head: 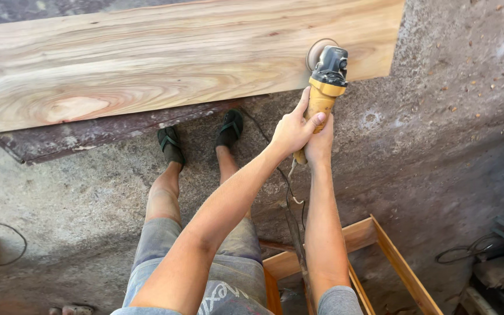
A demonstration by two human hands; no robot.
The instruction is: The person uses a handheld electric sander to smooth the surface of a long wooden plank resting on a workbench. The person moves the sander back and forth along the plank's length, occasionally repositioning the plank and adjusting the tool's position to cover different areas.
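While both grip the yellow grinder (pixel 324 87), left hand (pixel 291 129) clenched, right hand (pixel 320 142) clenched, disc on wooden plank (pixel 147 64)

Plank (pixel 147 64): smooth matt bare wood, bold grain. Grinder (pixel 324 87) at its edge: yellow-black plastic. Floor (pixel 450 116) beneath: rough, dusty concrete.

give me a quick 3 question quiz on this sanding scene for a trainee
1. True or false: both hands grip the yellow angle grinder.
2. The grinder's disc meets which part of the wooden plank? A) its far edge B) its near edge towards the right end C) its left end
3. What footwear shows on the sawdust-covered floor?

Key:
1. True: the left hand and right hand wrap the handle together.
2. B
3. Dark sandals, one on each foot.
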